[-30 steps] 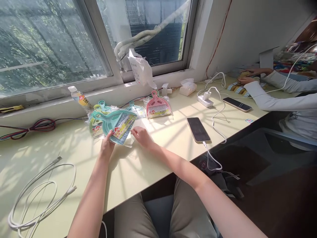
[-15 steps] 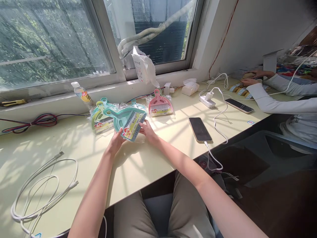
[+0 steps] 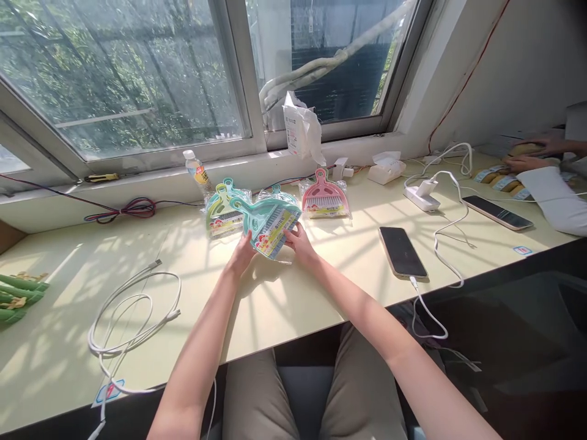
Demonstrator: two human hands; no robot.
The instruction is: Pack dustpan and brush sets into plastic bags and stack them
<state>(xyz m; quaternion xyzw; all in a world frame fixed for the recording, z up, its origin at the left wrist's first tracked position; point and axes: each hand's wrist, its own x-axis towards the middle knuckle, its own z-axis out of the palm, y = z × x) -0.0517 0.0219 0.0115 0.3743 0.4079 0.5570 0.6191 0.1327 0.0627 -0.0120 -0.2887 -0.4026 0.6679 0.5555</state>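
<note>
Worktop (image 3: 275, 311) left: coiled cable (image 3: 109, 352)
Worktop right: two phones (image 3: 403, 252), power strip (image 3: 420, 198)
Near window (image 3: 151, 91): bottle (image 3: 197, 170), tissues (image 3: 386, 168)
Sill (image 3: 160, 176): yellow tool (image 3: 101, 178)

Shared, office-like workroom by a window (image 3: 160, 79)
A long worktop (image 3: 275, 305) carries a power strip (image 3: 420, 200) and cabled phone (image 3: 403, 252); another person's sleeve (image 3: 548, 198) shows.

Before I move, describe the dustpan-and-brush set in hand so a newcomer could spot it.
Below the window stands a pale yellow table. Near its middle, between the left hand and right hand, is a plastic-wrapped turquoise dustpan-and-brush set. Unlike the pink set, yellow-green set and second turquoise set farther back, this one is held tilted in both hands.
</note>
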